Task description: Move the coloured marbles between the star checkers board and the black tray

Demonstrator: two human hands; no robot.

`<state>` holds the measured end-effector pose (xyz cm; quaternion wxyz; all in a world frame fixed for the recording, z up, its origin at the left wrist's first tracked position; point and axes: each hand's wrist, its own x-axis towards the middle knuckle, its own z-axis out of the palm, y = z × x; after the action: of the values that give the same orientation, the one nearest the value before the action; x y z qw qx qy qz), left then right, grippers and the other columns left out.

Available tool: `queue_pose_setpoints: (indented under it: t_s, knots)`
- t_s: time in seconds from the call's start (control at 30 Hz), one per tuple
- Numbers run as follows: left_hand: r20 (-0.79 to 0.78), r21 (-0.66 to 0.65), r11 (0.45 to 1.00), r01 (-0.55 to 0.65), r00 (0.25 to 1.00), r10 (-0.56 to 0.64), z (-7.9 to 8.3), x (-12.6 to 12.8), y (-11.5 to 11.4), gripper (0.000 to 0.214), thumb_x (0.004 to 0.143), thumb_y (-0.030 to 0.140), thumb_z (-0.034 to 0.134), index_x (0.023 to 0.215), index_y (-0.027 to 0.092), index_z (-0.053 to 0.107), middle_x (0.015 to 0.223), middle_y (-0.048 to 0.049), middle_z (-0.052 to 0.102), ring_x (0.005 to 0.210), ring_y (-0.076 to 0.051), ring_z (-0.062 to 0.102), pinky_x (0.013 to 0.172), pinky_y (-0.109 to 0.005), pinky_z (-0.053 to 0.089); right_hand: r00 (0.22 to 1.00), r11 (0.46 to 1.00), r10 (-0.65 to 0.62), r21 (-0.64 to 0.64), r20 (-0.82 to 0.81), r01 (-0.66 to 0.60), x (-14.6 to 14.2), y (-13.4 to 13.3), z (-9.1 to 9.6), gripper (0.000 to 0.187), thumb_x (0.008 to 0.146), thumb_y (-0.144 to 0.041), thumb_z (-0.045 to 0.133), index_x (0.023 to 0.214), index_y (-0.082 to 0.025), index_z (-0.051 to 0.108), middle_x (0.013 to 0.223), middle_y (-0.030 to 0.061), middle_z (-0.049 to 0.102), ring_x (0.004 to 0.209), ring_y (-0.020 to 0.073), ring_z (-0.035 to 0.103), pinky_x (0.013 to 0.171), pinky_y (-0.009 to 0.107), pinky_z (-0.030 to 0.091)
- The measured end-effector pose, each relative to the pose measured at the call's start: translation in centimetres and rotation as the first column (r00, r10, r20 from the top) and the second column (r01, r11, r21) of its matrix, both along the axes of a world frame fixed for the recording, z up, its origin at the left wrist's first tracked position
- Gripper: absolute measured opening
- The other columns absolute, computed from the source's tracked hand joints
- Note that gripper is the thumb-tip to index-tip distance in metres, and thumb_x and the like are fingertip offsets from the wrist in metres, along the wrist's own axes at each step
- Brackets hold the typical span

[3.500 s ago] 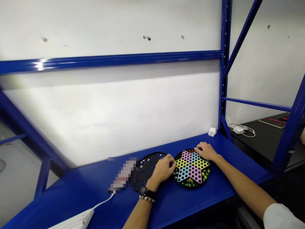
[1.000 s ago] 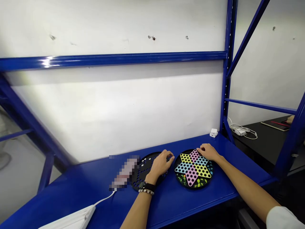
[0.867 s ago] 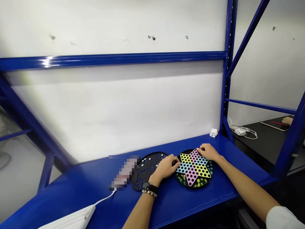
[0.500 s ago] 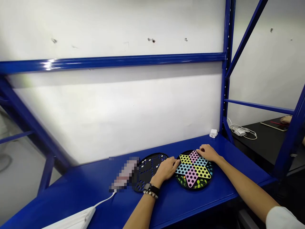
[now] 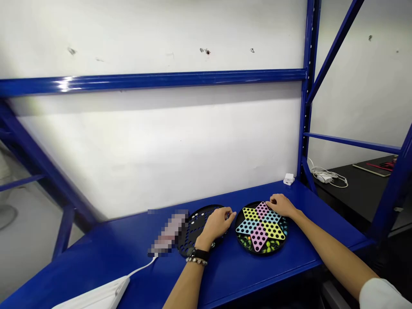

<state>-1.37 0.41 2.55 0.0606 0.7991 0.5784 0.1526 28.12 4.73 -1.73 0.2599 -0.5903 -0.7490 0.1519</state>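
Left hand (image 5: 217, 224) curled at black perforated disc (image 5: 193, 234), grip unclear; right hand (image 5: 281, 205) rests loosely open on adjacent Chinese checkers board (image 5: 260, 252), both boards within easy reach.

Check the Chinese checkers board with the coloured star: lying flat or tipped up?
Flat: the Chinese checkers board sits with its round rim down on the blue steel shelf, the right hand resting at its far edge.

Chinese checkers board (image 5: 260, 227) right of perforated disc (image 5: 195, 229)
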Motion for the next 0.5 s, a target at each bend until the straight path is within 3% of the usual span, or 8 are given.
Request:
queue_pose_setpoints:
  t_s: [0.1,0.27,0.5]
  knots:
    - [0.015,-0.060,0.990,0.125,0.992,-0.124,0.1,1.0,-0.5,0.044,0.090,0.050,0.045,0.065,0.018,0.062,0.065,-0.0012,0.063,0.062,-0.014,0.052,0.059,-0.026,0.032,0.999,0.999,-0.035,-0.034,0.012,0.035,-0.1,-0.2,0.3,0.027,0.082,-0.035,0.058,0.061,-0.019,0.057,0.070,0.0017,0.064,0.065,0.0137,0.055,0.057,0.024,0.032]
    - [0.008,-0.175,0.970,0.166,0.986,-0.167,0.4,1.2,-0.7,0.035,0.081,0.047,0.055,0.070,0.018,0.070,0.063,0.0007,0.062,0.059,-0.013,0.051,0.059,-0.025,0.034,0.994,0.990,-0.105,-0.087,0.032,0.107,-0.3,-0.3,0.8,0.025,0.078,-0.032,0.062,0.057,-0.019,0.057,0.066,0.0017,0.065,0.062,0.0137,0.056,0.055,0.024,0.032]
    - [0.060,-0.033,0.992,0.121,0.991,-0.119,0.7,1.6,-1.2,0.025,0.082,0.041,0.054,0.080,0.021,0.069,0.075,-0.0016,0.065,0.071,-0.016,0.057,0.071,-0.027,0.041,0.984,0.978,-0.162,-0.120,0.073,0.170,-0.1,0.2,0.9,0.022,0.075,-0.027,0.063,0.055,-0.019,0.055,0.064,0.0025,0.064,0.062,0.0145,0.057,0.055,0.024,0.031]
